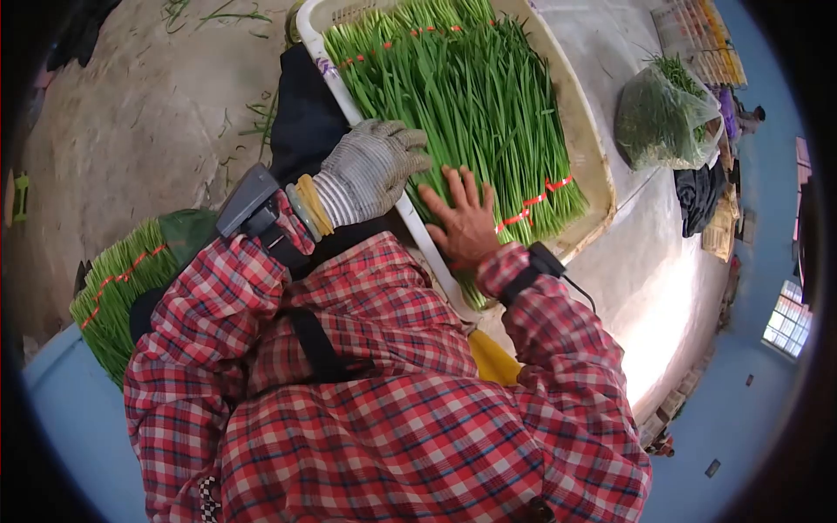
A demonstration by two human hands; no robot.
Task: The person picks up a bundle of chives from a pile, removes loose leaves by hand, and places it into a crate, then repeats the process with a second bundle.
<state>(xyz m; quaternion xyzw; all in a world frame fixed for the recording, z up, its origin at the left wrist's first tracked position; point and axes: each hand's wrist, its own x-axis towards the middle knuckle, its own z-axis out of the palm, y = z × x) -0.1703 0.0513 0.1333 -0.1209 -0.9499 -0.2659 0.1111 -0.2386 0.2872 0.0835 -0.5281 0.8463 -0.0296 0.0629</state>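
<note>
A white plastic crate point(586, 131) holds several bundles of long green chives point(471, 96) tied with red bands. My left hand point(375, 166), in a grey knit glove, rests across the crate's near rim, its fingers bent onto the edge of the chives. My right hand point(466, 222) is bare. It lies flat on the chives near a red band point(532, 200), fingers spread, holding nothing. Both sleeves are red plaid, and a black strap with a cable sits on my right wrist point(534, 266).
Another tied chive bundle point(118, 292) lies at the left by a blue surface. A clear plastic bag of greens point(663, 118) and a dark cloth point(700, 196) sit at the right on the concrete floor. Loose leaves point(228, 15) are scattered at the top left.
</note>
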